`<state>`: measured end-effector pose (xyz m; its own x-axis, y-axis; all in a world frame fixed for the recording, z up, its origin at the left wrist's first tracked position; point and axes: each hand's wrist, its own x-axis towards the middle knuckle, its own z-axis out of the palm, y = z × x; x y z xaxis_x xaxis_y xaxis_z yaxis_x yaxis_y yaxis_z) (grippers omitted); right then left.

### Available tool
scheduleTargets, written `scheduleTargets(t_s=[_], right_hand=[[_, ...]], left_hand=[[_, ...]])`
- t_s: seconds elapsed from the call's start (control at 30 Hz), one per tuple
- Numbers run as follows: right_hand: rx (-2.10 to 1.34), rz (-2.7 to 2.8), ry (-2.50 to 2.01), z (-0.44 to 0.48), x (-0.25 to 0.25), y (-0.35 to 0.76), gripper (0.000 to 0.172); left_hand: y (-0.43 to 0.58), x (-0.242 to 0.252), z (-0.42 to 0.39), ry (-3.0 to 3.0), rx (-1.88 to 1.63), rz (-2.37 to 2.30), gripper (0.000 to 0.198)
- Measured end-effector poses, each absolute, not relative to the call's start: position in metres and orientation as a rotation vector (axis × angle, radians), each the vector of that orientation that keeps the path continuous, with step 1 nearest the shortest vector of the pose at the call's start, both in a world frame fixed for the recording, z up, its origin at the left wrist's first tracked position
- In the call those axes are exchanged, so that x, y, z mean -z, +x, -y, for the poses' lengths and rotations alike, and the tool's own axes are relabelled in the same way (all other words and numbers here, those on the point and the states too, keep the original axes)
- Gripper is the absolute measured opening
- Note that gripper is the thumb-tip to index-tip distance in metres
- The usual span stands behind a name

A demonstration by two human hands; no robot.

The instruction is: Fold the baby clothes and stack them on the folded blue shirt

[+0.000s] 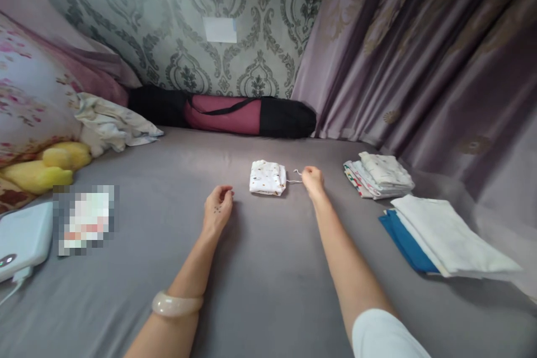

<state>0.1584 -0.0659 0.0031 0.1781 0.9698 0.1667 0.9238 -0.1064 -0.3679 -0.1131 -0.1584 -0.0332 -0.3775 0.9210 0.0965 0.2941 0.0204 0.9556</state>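
A small square bundle of folded white cloth [267, 178] with a scattered dark print lies on the grey sheet, out in front of me. Thin white strings [295, 181] run from its right side to my right hand [312, 179], whose fingers are pinched shut on them. To the left of the bundle and nearer to me, my left hand [218, 206] rests low over the sheet. Its fingers are loosely curled with a gap at the thumb, and nothing shows in them. This hand does not touch the bundle.
Folded printed cloths [380, 175] are stacked at the right, with white cloth [451, 235] over blue cloth [409, 243] nearer me. At left lie a white power bank [27, 238], a yellow plush toy [46, 168] and crumpled cloth [117, 123]. A long black-and-maroon bag [226, 114] lines the wall.
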Motion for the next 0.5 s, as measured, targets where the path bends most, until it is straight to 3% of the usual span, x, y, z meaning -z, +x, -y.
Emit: scheduleTargets(t_s=[0.17,0.33,0.5], right_hand=[[-0.218,1.901,-2.158,0.083,0.004,0.176,0.049],[-0.263,1.989,-2.265,0.086,-0.007,0.169,0.035],[-0.260,1.936,-2.248,0.082,-0.026,0.157,0.039]], left_hand=[[-0.113,0.032,0.159,1.252,-1.361,-1.717,0.032],[-0.115,0.032,0.157,1.243,-1.361,-1.717,0.032],[-0.113,0.032,0.157,1.243,-1.350,-1.715,0.032]])
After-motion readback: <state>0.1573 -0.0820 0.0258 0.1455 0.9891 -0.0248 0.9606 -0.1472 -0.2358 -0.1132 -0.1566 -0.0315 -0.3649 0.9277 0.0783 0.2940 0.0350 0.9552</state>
